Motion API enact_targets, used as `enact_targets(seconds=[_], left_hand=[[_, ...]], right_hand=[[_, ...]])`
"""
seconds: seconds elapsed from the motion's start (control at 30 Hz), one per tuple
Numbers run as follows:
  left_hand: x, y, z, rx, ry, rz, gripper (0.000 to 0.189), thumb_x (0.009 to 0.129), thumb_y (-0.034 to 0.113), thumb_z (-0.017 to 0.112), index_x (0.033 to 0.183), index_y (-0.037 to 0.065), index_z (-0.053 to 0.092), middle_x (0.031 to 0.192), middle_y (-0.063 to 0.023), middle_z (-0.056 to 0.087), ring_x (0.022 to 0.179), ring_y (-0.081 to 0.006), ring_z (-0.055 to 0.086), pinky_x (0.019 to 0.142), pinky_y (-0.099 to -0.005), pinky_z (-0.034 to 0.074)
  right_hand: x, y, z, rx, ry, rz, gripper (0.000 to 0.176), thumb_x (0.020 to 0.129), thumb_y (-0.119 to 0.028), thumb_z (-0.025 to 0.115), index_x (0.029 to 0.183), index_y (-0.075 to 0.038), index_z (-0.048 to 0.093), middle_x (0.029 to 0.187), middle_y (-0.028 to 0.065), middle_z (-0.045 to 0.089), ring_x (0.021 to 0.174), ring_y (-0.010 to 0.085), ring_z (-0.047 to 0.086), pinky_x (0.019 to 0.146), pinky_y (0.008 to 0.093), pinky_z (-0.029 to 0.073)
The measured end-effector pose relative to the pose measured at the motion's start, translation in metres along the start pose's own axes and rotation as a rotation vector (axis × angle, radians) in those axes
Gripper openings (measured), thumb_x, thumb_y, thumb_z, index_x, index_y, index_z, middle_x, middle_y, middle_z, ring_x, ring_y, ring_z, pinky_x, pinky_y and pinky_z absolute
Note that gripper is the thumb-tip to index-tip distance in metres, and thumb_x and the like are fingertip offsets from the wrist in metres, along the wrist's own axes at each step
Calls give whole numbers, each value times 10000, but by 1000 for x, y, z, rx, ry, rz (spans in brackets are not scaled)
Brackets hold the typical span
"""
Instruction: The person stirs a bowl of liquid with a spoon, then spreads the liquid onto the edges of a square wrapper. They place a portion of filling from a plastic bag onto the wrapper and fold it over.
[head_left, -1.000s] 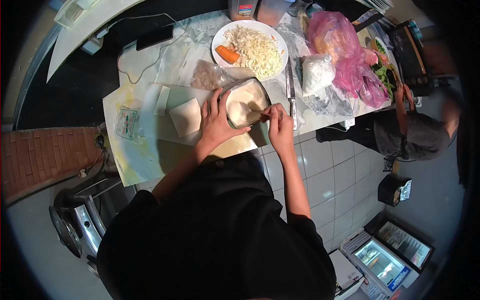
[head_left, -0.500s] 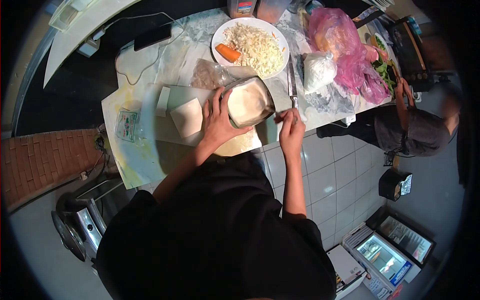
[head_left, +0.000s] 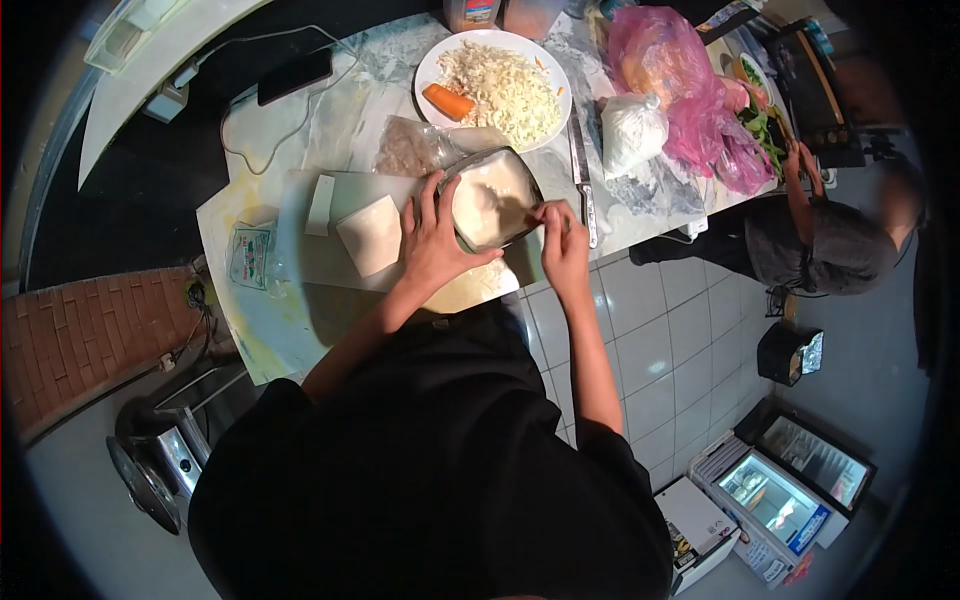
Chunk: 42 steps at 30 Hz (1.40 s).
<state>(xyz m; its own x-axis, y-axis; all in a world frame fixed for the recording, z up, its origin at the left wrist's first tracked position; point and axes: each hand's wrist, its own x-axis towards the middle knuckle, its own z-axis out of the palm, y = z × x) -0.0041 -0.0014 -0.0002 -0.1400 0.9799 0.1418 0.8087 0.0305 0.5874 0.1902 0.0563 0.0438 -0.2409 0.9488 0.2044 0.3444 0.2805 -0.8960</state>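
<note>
A square-sided container (head_left: 488,205) of pale, creamy mixture sits at the front of the table, with a dark shadow across its surface. My left hand (head_left: 436,240) grips its left side, fingers on the rim and thumb along the near edge. At the right rim is my right hand (head_left: 566,245), its fingers pinched together; what they hold is hidden. Left of the container lies a pale square stack (head_left: 372,236), perhaps wrappers, beside a narrow white block (head_left: 321,205). A clear plastic bag (head_left: 405,147) with brownish contents touches the area behind the container.
Behind stands a white plate (head_left: 430,70) of shredded vegetables with a carrot piece (head_left: 447,102). A knife (head_left: 584,190) lies to the right, near a white-filled bag (head_left: 632,135) and pink bags (head_left: 665,65). Another person (head_left: 840,240) works at far right. A phone (head_left: 295,77) lies back left.
My right hand has moved left from beside the knife to the container's right rim. My left hand keeps its grip on the container. The view has shifted slightly.
</note>
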Motion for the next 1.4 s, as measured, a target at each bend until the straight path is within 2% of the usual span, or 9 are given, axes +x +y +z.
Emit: enact_targets(seconds=[0.23,0.37,0.47,0.6,0.7,0.87,0.97,1.17,1.4], left_hand=[[2,-2,-4,8,-5,0,1235,563,592,882,1521,85,290,1552,-151,262,1440,-321,304,1158,-568,225],[3,0,-3,18,-9,15,1238,558,593,883,1518,80,293,1554,-157,263,1436,-332,310,1153,-570,230],[2,-3,-4,15,3,9,1239,555,591,884,1516,76,296,1556,-164,261,1438,-331,306,1152,-574,230],[3,-4,0,3,-3,10,1235,554,588,885,1513,78,299,1555,-173,259,1435,-345,308,1148,-582,232],[0,-3,1,0,-6,21,1235,554,595,883,1513,80,299,1554,-171,259,1433,-351,310,1148,-581,231],[5,-4,-1,-7,12,2,1237,552,605,879,1511,80,300,1552,-166,259,1426,-349,313,1152,-572,227],[3,-4,1,-11,-23,-1,1241,555,602,879,1515,81,292,1554,-162,256,1436,-341,304,1154,-575,223],[3,-5,0,-6,21,1,1248,550,610,875,1519,87,290,1562,-153,265,1438,-330,314,1153,-596,220],[2,-6,3,-3,20,-10,1244,535,604,881,1513,91,307,1562,-153,268,1428,-338,327,1157,-587,225]], right_hand=[[-19,-13,-16,-82,-68,114,231,1047,-99,441,901,28,569,780,136,601,699,230,599,678,337,481],[-9,-6,-6,16,-10,-2,216,1040,-91,445,901,31,557,762,153,584,675,248,592,669,358,480],[-13,-19,-17,-183,37,187,197,1034,-74,450,895,22,550,775,166,600,690,294,607,692,364,493],[-15,-23,3,-80,-90,19,178,1034,-68,459,913,25,549,779,154,599,712,273,610,699,350,496],[2,-2,7,-8,58,-43,181,1039,-67,457,919,33,548,774,135,594,723,245,609,708,341,496],[-40,-3,-8,-87,69,51,184,1028,-41,434,910,33,554,797,139,581,692,202,587,690,290,480],[-28,-20,8,-52,-73,14,172,1019,-36,433,899,32,537,808,141,570,718,260,579,703,337,477],[-26,9,-5,-128,110,-34,131,1000,-4,438,917,34,533,838,160,567,732,303,573,723,337,480],[-32,1,19,-5,-57,-75,116,981,-2,456,899,39,526,872,178,563,801,325,582,763,359,484]])
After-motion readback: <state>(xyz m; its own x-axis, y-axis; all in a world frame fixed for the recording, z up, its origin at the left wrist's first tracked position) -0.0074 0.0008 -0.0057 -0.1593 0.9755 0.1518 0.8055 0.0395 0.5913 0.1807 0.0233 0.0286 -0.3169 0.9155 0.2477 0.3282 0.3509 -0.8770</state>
